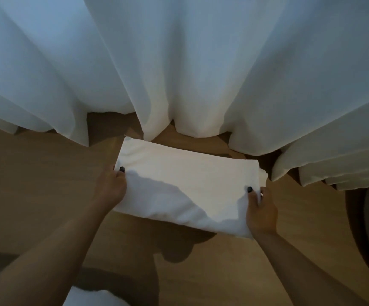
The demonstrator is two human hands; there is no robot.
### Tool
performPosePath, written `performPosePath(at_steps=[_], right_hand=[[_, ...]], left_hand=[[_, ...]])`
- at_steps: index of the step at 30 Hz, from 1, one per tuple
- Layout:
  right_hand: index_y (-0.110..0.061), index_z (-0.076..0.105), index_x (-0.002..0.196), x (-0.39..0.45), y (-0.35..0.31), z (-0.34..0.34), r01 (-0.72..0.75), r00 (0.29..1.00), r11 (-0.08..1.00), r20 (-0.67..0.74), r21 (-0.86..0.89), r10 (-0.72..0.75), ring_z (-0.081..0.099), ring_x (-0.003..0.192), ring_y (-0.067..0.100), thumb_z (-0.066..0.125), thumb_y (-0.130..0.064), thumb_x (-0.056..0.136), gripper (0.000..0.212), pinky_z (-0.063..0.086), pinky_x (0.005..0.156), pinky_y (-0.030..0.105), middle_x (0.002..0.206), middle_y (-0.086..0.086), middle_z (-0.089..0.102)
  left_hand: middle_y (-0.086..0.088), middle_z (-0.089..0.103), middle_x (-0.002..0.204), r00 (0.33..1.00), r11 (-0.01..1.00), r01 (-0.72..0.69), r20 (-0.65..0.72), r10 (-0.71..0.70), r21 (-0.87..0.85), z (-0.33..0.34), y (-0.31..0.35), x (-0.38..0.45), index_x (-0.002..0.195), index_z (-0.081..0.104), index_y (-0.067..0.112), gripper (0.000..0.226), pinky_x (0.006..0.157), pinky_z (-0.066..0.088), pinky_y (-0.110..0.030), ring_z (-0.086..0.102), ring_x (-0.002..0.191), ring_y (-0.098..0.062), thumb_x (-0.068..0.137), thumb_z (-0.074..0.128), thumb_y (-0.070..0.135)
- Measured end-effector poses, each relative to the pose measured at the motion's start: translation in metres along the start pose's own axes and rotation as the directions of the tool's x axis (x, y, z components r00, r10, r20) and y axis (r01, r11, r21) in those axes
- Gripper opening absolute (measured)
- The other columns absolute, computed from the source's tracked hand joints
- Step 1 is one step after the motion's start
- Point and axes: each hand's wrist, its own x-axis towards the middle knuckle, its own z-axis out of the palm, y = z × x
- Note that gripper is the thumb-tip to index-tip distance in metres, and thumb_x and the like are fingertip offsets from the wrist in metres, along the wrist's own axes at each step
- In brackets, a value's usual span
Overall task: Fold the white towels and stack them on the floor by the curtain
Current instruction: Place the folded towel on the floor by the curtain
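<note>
Soft, light and floppy, the folded towel [185, 184] wants support at both ends, where left hand [110, 186] and right hand [260, 210] pinch it

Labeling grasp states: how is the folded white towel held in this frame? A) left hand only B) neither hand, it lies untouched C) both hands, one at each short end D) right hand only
C: the left hand and the right hand each have a grip on one end of the folded towel, thumbs on top, near the curtain.

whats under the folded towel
Wooden floor shows around the folded towel, held at both ends by the hands. Whatever lies directly beneath it, floor or other towels, is covered.
</note>
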Motion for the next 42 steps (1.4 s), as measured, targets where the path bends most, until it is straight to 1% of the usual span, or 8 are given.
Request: performPosePath(at_steps=[6,11,16,21,27,31,35,42], right_hand=[[-0.015,0.051,0.099,-0.002,0.001,-0.011,0.148,0.980,0.988,-0.140,0.052,-0.140,0.048,0.072,-0.002,0.050,-0.031,0.100,0.016,0.034,0.061,0.011,0.079,-0.010,0.052],[-0.010,0.050,0.095,0.011,0.018,-0.010,0.065,0.991,0.998,-0.112,-0.017,-0.067,0.050,0.075,0.017,0.050,-0.029,0.100,0.019,0.033,0.057,0.016,0.078,0.000,0.052],[-0.011,0.055,0.104,0.022,0.027,0.002,-0.083,0.991,0.994,-0.112,-0.064,0.075,0.048,0.088,0.019,0.054,-0.031,0.099,0.020,0.034,0.072,0.026,0.095,0.003,0.053],[-0.001,0.063,0.104,0.029,0.038,0.013,-0.089,0.979,0.989,-0.195,-0.120,0.065,0.056,0.099,0.034,0.062,-0.033,0.094,0.034,0.037,0.078,0.027,0.110,0.021,0.058],[0.001,0.057,0.118,0.049,0.032,0.003,-0.148,0.979,0.981,-0.159,-0.121,0.128,0.056,0.108,0.037,0.054,-0.030,0.098,0.037,0.042,0.091,0.038,0.126,0.021,0.051],[0.005,0.058,0.112,0.053,0.028,-0.003,-0.066,0.976,0.966,-0.218,-0.249,0.011,0.051,0.112,0.038,0.056,-0.027,0.097,0.036,0.041,0.092,0.040,0.123,0.023,0.050],[0.000,0.056,0.106,0.036,0.034,-0.009,-0.055,0.979,0.978,-0.203,-0.203,0.013,0.056,0.094,0.028,0.056,-0.032,0.096,0.033,0.040,0.077,0.031,0.105,0.013,0.056],[-0.003,0.050,0.115,0.025,0.038,-0.034,0.040,0.999,0.982,-0.020,-0.187,-0.045,0.051,0.086,0.020,0.054,-0.041,0.096,0.042,0.037,0.064,0.029,0.099,0.006,0.055]], left_hand=[[-0.019,0.049,0.136,0.998,0.996,-0.064,-0.003,0.064,-0.059,0.001,-0.015,0.009,0.138,0.043,0.004,0.044,0.088,0.030,-0.034,0.046,0.115,-0.029,0.104,0.040,0.031],[-0.016,0.041,0.148,0.997,0.994,-0.073,0.020,0.075,-0.086,0.016,-0.005,0.007,0.147,0.035,0.007,0.048,0.105,0.031,-0.039,0.038,0.134,-0.034,0.104,0.039,0.029],[-0.024,0.052,0.126,0.983,0.988,-0.153,-0.102,0.152,0.001,0.022,-0.004,0.013,0.133,0.046,0.002,0.050,0.093,0.037,-0.041,0.049,0.116,-0.039,0.102,0.040,0.041],[-0.020,0.050,0.133,0.998,0.997,-0.068,0.010,0.069,-0.043,0.025,-0.009,0.015,0.138,0.036,0.002,0.059,0.089,0.036,-0.039,0.049,0.121,-0.039,0.101,0.037,0.048],[-0.023,0.057,0.122,0.997,0.993,-0.072,0.000,0.073,0.091,0.039,-0.017,0.001,0.123,0.045,0.002,0.053,0.088,0.037,-0.041,0.054,0.110,-0.041,0.101,0.037,0.050],[-0.023,0.060,0.111,0.993,0.975,-0.114,-0.002,0.117,0.192,0.042,-0.025,-0.006,0.117,0.047,0.003,0.048,0.083,0.038,-0.043,0.057,0.102,-0.043,0.100,0.040,0.048],[-0.026,0.056,0.098,0.928,0.882,-0.273,-0.138,0.347,0.384,0.038,-0.023,-0.010,0.094,0.054,-0.004,0.044,0.070,0.038,-0.044,0.053,0.085,-0.042,0.102,0.045,0.039],[-0.015,0.053,0.090,0.981,0.988,-0.143,-0.121,0.150,0.067,0.051,-0.021,-0.011,0.105,0.045,0.003,0.037,0.071,0.035,-0.038,0.054,0.082,-0.032,0.103,0.037,0.039]])
